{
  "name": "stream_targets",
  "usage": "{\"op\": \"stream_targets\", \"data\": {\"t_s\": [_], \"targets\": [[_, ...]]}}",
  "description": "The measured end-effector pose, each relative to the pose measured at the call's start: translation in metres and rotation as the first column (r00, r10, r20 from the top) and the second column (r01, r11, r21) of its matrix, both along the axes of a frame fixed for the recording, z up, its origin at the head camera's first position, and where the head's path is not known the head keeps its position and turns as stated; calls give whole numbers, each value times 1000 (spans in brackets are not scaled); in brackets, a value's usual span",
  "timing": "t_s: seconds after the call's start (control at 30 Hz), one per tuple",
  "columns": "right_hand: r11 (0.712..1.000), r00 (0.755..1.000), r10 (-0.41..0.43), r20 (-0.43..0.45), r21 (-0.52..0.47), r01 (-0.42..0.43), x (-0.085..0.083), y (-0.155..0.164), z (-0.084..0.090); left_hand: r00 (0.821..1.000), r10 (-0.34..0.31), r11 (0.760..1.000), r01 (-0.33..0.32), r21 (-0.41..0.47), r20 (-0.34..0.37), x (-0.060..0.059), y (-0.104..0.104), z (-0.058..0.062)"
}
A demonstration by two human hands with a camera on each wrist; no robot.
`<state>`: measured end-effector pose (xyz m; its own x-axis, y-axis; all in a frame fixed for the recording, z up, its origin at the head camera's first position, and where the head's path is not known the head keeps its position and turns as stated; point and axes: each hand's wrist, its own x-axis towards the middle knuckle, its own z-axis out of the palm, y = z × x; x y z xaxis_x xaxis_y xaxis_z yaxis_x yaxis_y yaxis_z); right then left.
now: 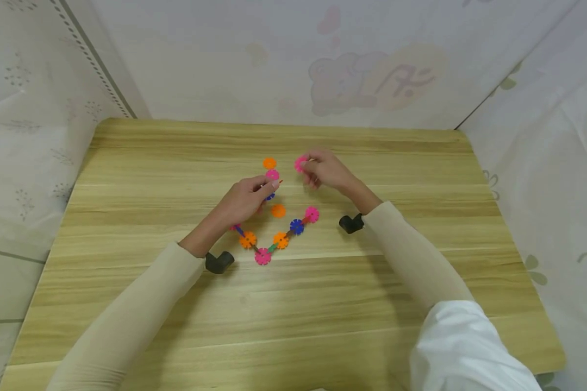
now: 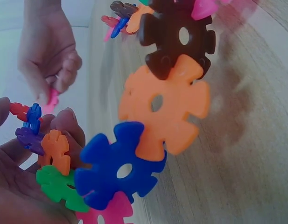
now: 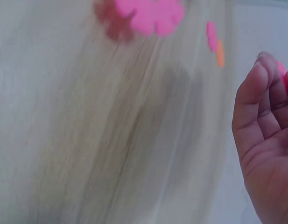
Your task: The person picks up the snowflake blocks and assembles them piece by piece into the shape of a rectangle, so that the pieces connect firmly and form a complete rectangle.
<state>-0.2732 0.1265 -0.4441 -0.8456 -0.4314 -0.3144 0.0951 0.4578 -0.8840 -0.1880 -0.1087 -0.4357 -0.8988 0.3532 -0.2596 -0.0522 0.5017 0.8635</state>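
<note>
My left hand (image 1: 247, 198) holds one end of a chain of slotted plastic flower discs, with a red disc (image 2: 19, 110) at the fingertips. From there the chain runs through a blue disc (image 2: 34, 117), an orange disc (image 2: 56, 150) and a green disc (image 2: 59, 186). Its farther part bends in a V on the table, through a pink disc (image 1: 262, 256) up to a pink end disc (image 1: 312, 214). To the right, my right hand (image 1: 325, 169) pinches a separate pink disc (image 1: 300, 164) above the table. The left hand hides part of the chain.
Beyond the left hand, an orange disc (image 1: 269, 163) and a pink disc (image 1: 272, 175) lie on the wooden table (image 1: 396, 326). Another orange disc (image 1: 278, 210) sits within the chain's bend. Black wrist cameras (image 1: 220, 263) jut from both sleeves. Patterned curtains (image 1: 215, 60) surround the table.
</note>
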Motion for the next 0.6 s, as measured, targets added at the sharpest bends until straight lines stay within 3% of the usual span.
{"op": "stream_targets", "data": {"t_s": [0.23, 0.6], "targets": [[993, 994, 108, 11, -44, -107, 13, -8, 14, 1000, -6, 1000, 6, -9, -4, -1, 1, 0], [974, 976, 217, 9, -62, -216, 20, -15, 18, 1000, -15, 1000, 15, -21, -18, 0, 0, 3]]}}
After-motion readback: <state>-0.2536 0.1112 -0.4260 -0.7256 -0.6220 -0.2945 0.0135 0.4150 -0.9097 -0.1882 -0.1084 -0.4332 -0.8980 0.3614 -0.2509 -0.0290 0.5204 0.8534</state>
